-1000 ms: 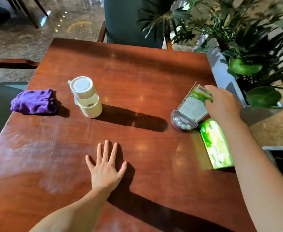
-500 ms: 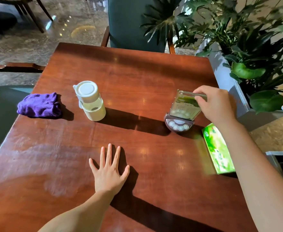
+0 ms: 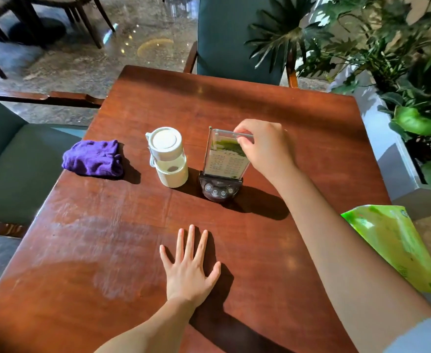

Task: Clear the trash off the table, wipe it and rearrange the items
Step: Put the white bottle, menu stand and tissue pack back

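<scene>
Mid-table: our right hand (image 3: 265,146) pinching top edge of menu stand (image 3: 223,165), upright, just right of bottle (image 3: 168,157); our left hand (image 3: 187,266) flat, fingers spread, on table (image 3: 298,123), bare wood near and far.

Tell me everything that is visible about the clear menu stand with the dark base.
The menu stand is a clear plastic holder on a dark rounded base with small round buttons in front. Inside is a printed card, green at the top. It stands upright on the table, just right of the white bottle. The right hand pinches its top right corner.
</scene>
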### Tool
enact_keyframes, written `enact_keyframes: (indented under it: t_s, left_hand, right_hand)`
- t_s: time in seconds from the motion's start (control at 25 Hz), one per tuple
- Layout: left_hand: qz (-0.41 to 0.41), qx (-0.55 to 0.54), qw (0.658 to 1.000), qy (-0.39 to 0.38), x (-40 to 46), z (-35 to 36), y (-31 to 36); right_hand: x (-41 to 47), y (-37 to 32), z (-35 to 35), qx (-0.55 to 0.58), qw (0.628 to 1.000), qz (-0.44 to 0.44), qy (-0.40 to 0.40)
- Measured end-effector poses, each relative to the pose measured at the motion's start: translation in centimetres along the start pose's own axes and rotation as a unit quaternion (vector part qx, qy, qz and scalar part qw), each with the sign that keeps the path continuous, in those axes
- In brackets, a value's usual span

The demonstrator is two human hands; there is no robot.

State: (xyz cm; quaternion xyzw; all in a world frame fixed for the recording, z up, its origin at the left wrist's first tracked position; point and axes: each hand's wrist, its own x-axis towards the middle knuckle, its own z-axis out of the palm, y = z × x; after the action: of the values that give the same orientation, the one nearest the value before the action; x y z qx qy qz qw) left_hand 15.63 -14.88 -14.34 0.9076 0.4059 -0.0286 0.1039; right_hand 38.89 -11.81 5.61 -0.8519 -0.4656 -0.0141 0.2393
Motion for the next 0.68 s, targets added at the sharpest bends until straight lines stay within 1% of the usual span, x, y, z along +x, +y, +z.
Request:
enact_keyframes:
  t_s: [0.16,0.24,0.4,0.48,0.6,0.68]
  left_hand:
    - [-0.002,-0.001,1.0,-0.004,0.0,-0.1,0.0]
    - [-0.003,-0.005,1.0,-0.004,0.0,0.0,0.0]
    - [-0.003,-0.007,1.0,-0.006,0.0,0.0,0.0]
    - [-0.005,-0.008,1.0,-0.009,0.0,-0.1,0.0]
    - [-0.005,-0.006,1.0,-0.011,-0.1,-0.2,0.0]
    - [-0.005,-0.005,1.0,-0.013,0.0,-0.2,0.1]
  right_hand:
    - [1.4,-1.4,2.1,-0.013,1.0,0.006,-0.014]
    - [1.6,-1.7,2.8,-0.024,1.0,-0.007,0.007]
    - [0.5,-1.3,4.6,-0.037,0.994,-0.073,0.071]
    - [-0.3,-1.0,5.5,-0.037,0.992,-0.082,0.086]
    - [-1.0,-0.9,6.2,-0.044,0.998,-0.054,0.006]
    - [-1.3,-0.9,5.9,-0.057,0.997,-0.057,-0.014]
